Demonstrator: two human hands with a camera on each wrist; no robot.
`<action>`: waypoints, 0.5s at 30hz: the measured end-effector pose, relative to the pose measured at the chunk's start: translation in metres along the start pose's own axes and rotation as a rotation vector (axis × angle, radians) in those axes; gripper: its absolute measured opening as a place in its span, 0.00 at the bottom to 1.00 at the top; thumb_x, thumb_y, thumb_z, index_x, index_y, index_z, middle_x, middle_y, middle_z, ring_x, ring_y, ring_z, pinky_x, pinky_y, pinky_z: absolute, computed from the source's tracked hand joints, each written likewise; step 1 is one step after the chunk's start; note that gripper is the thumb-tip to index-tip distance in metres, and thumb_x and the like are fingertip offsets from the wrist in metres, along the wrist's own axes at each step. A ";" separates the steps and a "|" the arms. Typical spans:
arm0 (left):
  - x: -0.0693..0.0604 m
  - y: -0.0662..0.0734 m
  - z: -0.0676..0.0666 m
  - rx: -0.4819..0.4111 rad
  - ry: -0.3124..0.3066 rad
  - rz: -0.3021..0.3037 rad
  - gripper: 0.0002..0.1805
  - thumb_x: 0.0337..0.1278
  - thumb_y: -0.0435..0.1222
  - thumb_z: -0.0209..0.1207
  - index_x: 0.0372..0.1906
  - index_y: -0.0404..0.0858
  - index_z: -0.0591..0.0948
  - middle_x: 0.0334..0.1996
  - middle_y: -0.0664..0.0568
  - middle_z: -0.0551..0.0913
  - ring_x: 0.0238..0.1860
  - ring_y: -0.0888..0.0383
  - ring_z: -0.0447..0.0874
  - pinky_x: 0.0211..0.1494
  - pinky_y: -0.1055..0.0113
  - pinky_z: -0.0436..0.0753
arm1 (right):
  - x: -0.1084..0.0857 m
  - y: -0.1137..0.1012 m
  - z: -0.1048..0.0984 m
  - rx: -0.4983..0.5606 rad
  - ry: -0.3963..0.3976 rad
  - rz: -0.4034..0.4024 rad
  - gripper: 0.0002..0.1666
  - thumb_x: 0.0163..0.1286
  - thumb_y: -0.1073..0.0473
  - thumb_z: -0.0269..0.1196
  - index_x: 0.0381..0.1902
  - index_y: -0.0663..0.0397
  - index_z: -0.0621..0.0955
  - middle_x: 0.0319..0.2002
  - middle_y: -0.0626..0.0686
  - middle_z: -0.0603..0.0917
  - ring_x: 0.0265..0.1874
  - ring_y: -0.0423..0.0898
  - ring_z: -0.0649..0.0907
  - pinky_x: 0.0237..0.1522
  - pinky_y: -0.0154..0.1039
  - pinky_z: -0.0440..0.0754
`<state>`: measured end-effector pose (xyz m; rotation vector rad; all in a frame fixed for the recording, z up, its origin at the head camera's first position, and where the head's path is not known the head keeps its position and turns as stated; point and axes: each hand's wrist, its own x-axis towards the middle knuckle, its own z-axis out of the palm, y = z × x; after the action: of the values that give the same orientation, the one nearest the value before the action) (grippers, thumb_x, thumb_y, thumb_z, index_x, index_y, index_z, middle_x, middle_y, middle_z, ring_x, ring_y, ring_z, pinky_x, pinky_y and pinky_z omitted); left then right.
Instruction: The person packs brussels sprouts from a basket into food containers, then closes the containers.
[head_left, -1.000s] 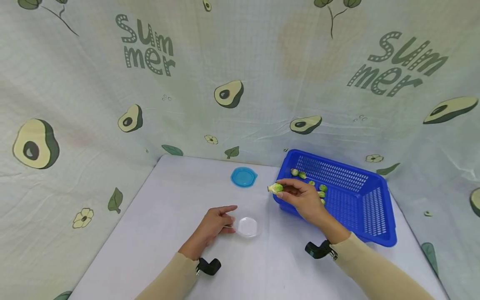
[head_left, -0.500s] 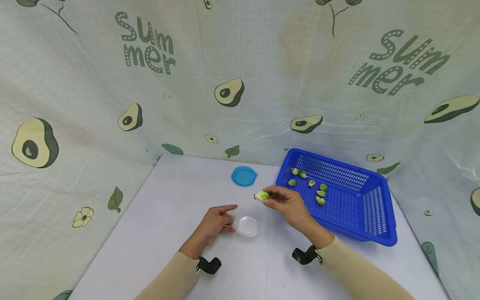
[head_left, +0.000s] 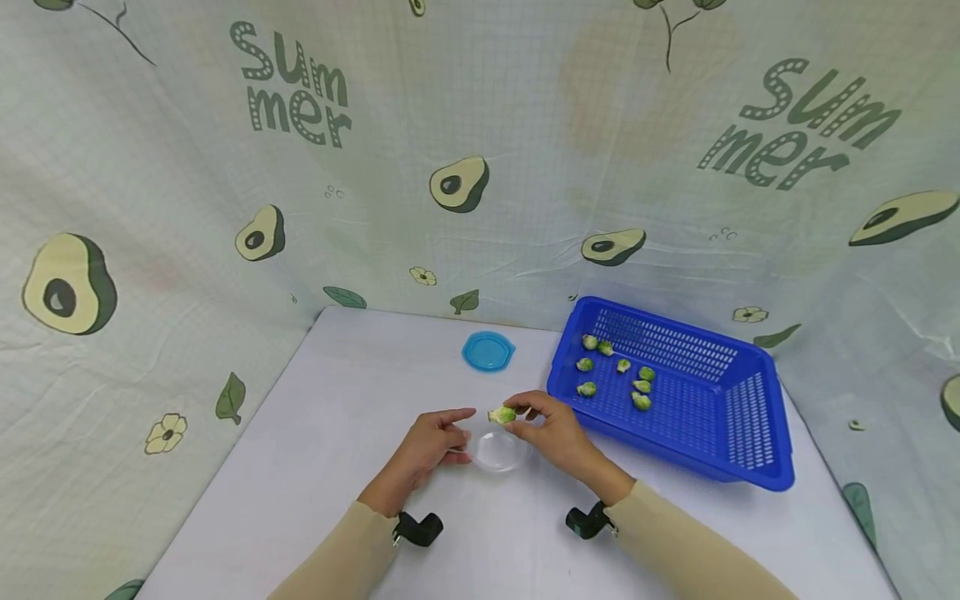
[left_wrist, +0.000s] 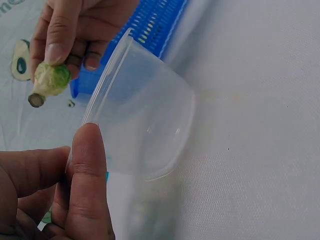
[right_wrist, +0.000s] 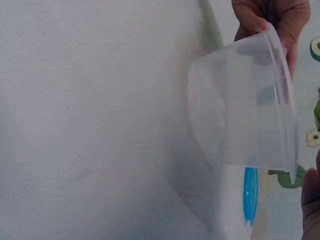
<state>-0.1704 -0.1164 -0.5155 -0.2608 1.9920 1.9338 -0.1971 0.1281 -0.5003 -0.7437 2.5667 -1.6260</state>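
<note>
Currently, below centre, the right hand pinches one sprout, not yet inside the tub whose rim the left hand pinches; rightward, eight more sprouts lie in the basket.

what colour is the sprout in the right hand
The sprout is green and pale yellowish, best seen in the left wrist view.

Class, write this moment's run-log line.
left hand: grips clear round plastic bowl | right hand: pinches rounded green Brussels sprout | blue rectangular plastic basket: more sprouts
</note>
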 end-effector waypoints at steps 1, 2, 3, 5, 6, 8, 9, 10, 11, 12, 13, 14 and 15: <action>0.000 0.000 0.000 0.001 0.000 0.001 0.28 0.65 0.25 0.62 0.70 0.39 0.81 0.36 0.45 0.79 0.33 0.56 0.83 0.40 0.64 0.93 | 0.000 0.002 0.002 -0.015 -0.001 -0.008 0.17 0.66 0.62 0.75 0.53 0.48 0.88 0.49 0.49 0.88 0.50 0.58 0.83 0.51 0.42 0.86; 0.000 0.000 0.000 0.002 0.000 0.001 0.28 0.65 0.25 0.61 0.70 0.39 0.81 0.36 0.45 0.79 0.33 0.56 0.83 0.40 0.64 0.93 | 0.000 0.003 0.003 -0.032 -0.003 -0.022 0.17 0.65 0.62 0.75 0.52 0.48 0.89 0.49 0.48 0.88 0.50 0.57 0.83 0.51 0.42 0.86; 0.000 0.000 -0.001 0.002 0.000 0.000 0.28 0.65 0.25 0.61 0.70 0.40 0.81 0.36 0.45 0.79 0.33 0.56 0.83 0.40 0.64 0.93 | 0.001 0.004 0.004 -0.049 -0.003 -0.032 0.17 0.65 0.62 0.76 0.52 0.47 0.89 0.49 0.47 0.88 0.50 0.55 0.83 0.50 0.41 0.86; 0.001 0.000 -0.001 0.000 -0.001 -0.005 0.28 0.65 0.25 0.61 0.70 0.40 0.81 0.36 0.45 0.79 0.33 0.56 0.83 0.41 0.64 0.93 | 0.001 0.007 0.006 -0.079 -0.004 -0.054 0.17 0.65 0.62 0.76 0.52 0.48 0.89 0.49 0.47 0.88 0.50 0.53 0.82 0.49 0.41 0.85; 0.001 0.000 -0.001 0.001 -0.001 -0.004 0.28 0.65 0.25 0.61 0.70 0.40 0.81 0.36 0.45 0.79 0.33 0.56 0.83 0.41 0.64 0.93 | 0.001 0.008 0.007 -0.088 -0.005 -0.057 0.17 0.65 0.62 0.76 0.52 0.48 0.89 0.49 0.46 0.88 0.50 0.53 0.82 0.49 0.42 0.85; 0.001 0.000 -0.001 0.001 -0.004 -0.004 0.28 0.65 0.25 0.61 0.70 0.40 0.81 0.37 0.45 0.79 0.33 0.55 0.84 0.41 0.64 0.93 | 0.002 0.009 0.008 -0.103 -0.008 -0.064 0.17 0.65 0.61 0.76 0.52 0.49 0.89 0.49 0.45 0.89 0.50 0.53 0.81 0.49 0.42 0.84; 0.001 -0.001 -0.002 0.001 -0.004 -0.005 0.28 0.65 0.26 0.61 0.70 0.40 0.81 0.37 0.45 0.79 0.34 0.55 0.84 0.41 0.64 0.93 | 0.002 0.010 0.009 -0.106 -0.011 -0.061 0.17 0.66 0.61 0.76 0.52 0.49 0.89 0.49 0.45 0.89 0.51 0.53 0.81 0.49 0.42 0.84; 0.002 -0.001 -0.001 0.001 -0.005 -0.006 0.28 0.65 0.25 0.61 0.70 0.40 0.81 0.37 0.45 0.79 0.34 0.55 0.84 0.41 0.64 0.93 | 0.002 0.011 0.009 -0.107 -0.014 -0.055 0.17 0.66 0.61 0.76 0.52 0.48 0.89 0.49 0.44 0.89 0.51 0.53 0.81 0.49 0.41 0.83; 0.001 -0.001 -0.001 0.002 -0.005 -0.006 0.28 0.66 0.25 0.61 0.70 0.39 0.81 0.37 0.45 0.79 0.33 0.55 0.84 0.41 0.64 0.93 | 0.003 0.012 0.010 -0.106 -0.019 -0.050 0.16 0.66 0.60 0.75 0.52 0.48 0.89 0.49 0.43 0.89 0.51 0.53 0.81 0.49 0.40 0.82; 0.001 -0.001 -0.001 0.001 -0.005 -0.005 0.28 0.66 0.25 0.61 0.70 0.39 0.81 0.37 0.45 0.79 0.33 0.55 0.84 0.41 0.64 0.93 | 0.003 0.013 0.010 -0.105 -0.024 -0.044 0.16 0.66 0.60 0.75 0.52 0.47 0.89 0.49 0.43 0.89 0.51 0.53 0.80 0.49 0.40 0.82; 0.001 0.000 -0.001 -0.001 -0.005 -0.004 0.28 0.66 0.25 0.61 0.70 0.39 0.81 0.37 0.45 0.79 0.33 0.55 0.84 0.41 0.64 0.93 | 0.003 0.014 0.011 -0.108 -0.029 -0.040 0.16 0.67 0.60 0.75 0.52 0.46 0.89 0.49 0.42 0.89 0.51 0.53 0.80 0.49 0.39 0.81; 0.001 0.000 -0.001 -0.004 -0.004 -0.003 0.28 0.65 0.25 0.61 0.70 0.39 0.81 0.37 0.45 0.79 0.33 0.55 0.84 0.41 0.64 0.93 | 0.003 0.015 0.012 -0.108 -0.033 -0.038 0.15 0.67 0.60 0.75 0.51 0.45 0.89 0.49 0.42 0.88 0.51 0.53 0.80 0.50 0.39 0.81; 0.001 0.000 0.000 -0.006 -0.004 -0.001 0.28 0.65 0.25 0.61 0.70 0.38 0.81 0.37 0.45 0.79 0.33 0.55 0.84 0.40 0.64 0.93 | 0.003 0.015 0.013 -0.106 -0.034 -0.033 0.15 0.67 0.60 0.75 0.51 0.45 0.89 0.49 0.42 0.88 0.51 0.54 0.80 0.50 0.39 0.80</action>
<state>-0.1712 -0.1166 -0.5156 -0.2596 1.9835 1.9387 -0.2024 0.1214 -0.5187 -0.8172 2.6479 -1.4812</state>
